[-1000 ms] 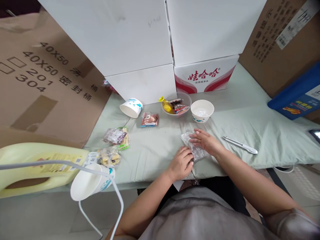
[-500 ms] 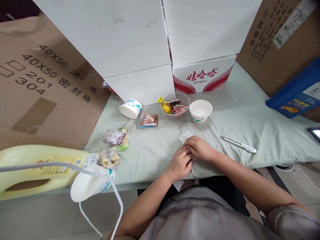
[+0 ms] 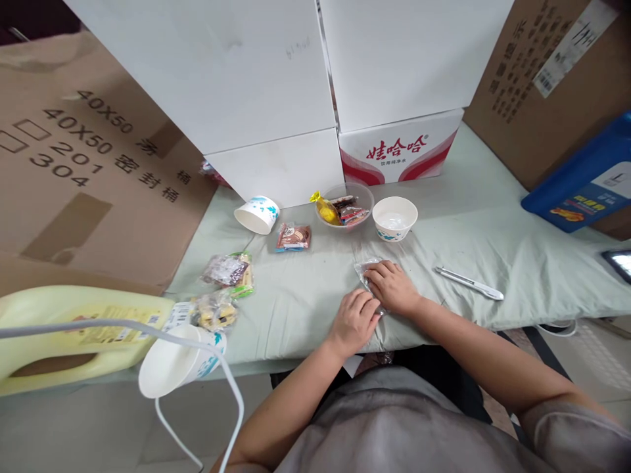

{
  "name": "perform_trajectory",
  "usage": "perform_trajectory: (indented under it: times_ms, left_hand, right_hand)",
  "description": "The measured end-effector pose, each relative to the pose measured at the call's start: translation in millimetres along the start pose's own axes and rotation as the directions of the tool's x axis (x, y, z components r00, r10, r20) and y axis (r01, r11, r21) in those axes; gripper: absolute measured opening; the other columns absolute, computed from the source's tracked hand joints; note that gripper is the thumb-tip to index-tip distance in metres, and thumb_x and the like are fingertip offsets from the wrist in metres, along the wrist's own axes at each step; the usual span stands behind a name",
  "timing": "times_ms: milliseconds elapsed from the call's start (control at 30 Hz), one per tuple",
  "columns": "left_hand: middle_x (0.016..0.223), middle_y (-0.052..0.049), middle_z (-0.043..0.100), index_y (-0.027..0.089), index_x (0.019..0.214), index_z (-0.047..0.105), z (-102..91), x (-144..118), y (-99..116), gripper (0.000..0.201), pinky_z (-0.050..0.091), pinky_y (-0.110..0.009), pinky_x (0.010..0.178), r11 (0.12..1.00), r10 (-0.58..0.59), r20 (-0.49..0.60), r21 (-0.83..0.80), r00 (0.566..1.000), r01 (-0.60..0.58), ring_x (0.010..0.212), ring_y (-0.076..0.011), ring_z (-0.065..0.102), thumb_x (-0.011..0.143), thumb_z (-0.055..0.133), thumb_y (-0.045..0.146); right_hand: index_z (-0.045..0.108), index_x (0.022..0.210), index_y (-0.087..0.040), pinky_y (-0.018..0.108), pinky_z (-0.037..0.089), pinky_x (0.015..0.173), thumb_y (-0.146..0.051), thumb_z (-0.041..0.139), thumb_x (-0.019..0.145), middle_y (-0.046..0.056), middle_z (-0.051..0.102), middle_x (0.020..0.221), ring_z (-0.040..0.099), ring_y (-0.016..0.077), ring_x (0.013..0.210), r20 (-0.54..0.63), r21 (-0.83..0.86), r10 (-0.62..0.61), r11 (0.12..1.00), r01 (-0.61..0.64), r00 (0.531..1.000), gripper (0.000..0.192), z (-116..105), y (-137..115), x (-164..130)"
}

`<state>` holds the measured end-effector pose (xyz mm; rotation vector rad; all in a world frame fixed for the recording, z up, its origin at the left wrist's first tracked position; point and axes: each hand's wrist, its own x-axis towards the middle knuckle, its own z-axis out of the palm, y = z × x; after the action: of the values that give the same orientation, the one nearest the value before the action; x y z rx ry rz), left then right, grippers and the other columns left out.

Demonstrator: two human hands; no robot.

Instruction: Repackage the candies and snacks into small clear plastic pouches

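Two hands press on one clear plastic bag [image 3: 367, 272] at the near edge of the green cloth [image 3: 483, 243]: left hand [image 3: 355, 320] curled, fingers together at the bag's near end, right hand [image 3: 394, 287] flat on top, fingers together. Its long axis runs from far-left to near-right. Half a second ago the hands were bunched over it; now the right has spread along it, flattening it. White bowl [image 3: 394, 218] sits beyond, knife [image 3: 468, 283] to the right.

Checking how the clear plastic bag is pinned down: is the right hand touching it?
Touching. The head view shows the right hand lying flat on the clear plastic bag, whose edge sticks out under its fingers.
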<state>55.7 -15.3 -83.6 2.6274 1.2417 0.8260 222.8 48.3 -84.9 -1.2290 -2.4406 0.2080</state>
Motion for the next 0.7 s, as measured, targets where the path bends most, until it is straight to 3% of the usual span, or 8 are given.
perform_trajectory:
  times_ms: [100,233,300,400,533,633,700]
  left_hand:
    - [0.097,-0.009,0.062,0.018,0.090,0.063,-0.5,2.0,1.4,0.013,0.051,-0.043,0.088,1.000,-0.010,0.034,0.028,0.999,0.010,0.102,-0.0254,0.057,0.091,0.050,0.020]
    - [0.117,-0.012,0.060,0.019,0.089,0.063,-7.6,0.4,1.0,0.015,0.047,-0.045,0.098,0.999,-0.028,-0.016,-0.021,0.999,0.027,0.121,-0.0278,0.051,0.091,0.047,0.019]
    - [0.113,-0.011,0.063,0.020,0.093,0.061,-12.3,-0.3,-0.1,0.016,0.047,-0.043,0.098,0.992,-0.055,-0.017,-0.118,0.998,0.053,0.119,-0.0254,0.055,0.092,0.044,0.019]
    - [0.091,-0.006,0.068,0.021,0.097,0.058,-15.9,3.2,-2.9,0.019,0.052,-0.034,0.081,0.959,-0.194,0.007,-0.209,0.981,0.192,0.089,-0.0194,0.065,0.096,0.039,0.024]
    - [0.079,-0.002,0.067,0.021,0.095,0.056,-11.7,20.2,-9.0,0.017,0.048,-0.028,0.065,0.889,-0.413,0.055,-0.193,0.909,0.415,0.069,-0.0158,0.064,0.096,0.041,0.029]
    - [0.076,-0.001,0.067,0.021,0.089,0.058,-5.1,38.2,-13.3,0.012,0.046,-0.027,0.064,0.840,-0.525,0.080,-0.113,0.848,0.531,0.067,-0.0160,0.063,0.093,0.047,0.024]
    - [0.077,-0.001,0.068,0.021,0.086,0.059,-0.6,48.4,-14.5,0.011,0.046,-0.028,0.066,0.825,-0.560,0.107,-0.019,0.822,0.564,0.070,-0.0171,0.064,0.091,0.049,0.020]
  right_hand:
    - [0.065,0.112,-0.017,0.044,0.043,0.093,-0.019,0.049,0.092,0.012,0.064,0.119,0.052,0.0267,0.108,-0.018,0.139,-0.013,0.990,0.016,1.000,0.025,-9.3,6.1,1.9]
    - [0.066,0.107,-0.019,0.044,0.043,0.097,-0.032,0.048,0.096,0.012,0.064,0.116,0.054,0.0253,0.110,-0.085,0.362,-0.034,0.930,0.062,0.996,0.025,-37.8,13.4,-7.4]
    - [0.065,0.109,-0.019,0.043,0.044,0.094,-0.044,0.055,0.092,0.012,0.066,0.111,0.056,0.0255,0.108,-0.026,0.464,-0.116,0.879,0.115,0.993,0.031,-50.2,12.3,-17.8]
    - [0.064,0.108,-0.016,0.037,0.047,0.085,-0.049,0.063,0.085,0.011,0.068,0.101,0.062,0.0238,0.095,0.129,0.535,-0.165,0.842,0.071,0.978,0.040,-55.1,5.8,-32.6]
    - [0.064,0.101,-0.017,0.030,0.047,0.073,-0.030,0.048,0.094,0.009,0.071,0.092,0.065,0.0191,0.081,0.197,0.462,0.154,0.856,-0.230,0.968,0.022,-41.7,-1.9,-35.1]
    - [0.062,0.109,-0.016,0.030,0.046,0.073,-0.025,0.047,0.093,0.009,0.071,0.095,0.066,0.0209,0.083,0.149,0.309,0.359,0.868,-0.388,0.921,0.024,-31.3,-4.5,-25.5]
    - [0.057,0.120,-0.014,0.032,0.046,0.073,-0.025,0.048,0.092,0.012,0.071,0.099,0.067,0.0235,0.083,0.152,0.158,0.424,0.881,-0.446,0.893,0.031,-27.6,-5.6,-20.1]
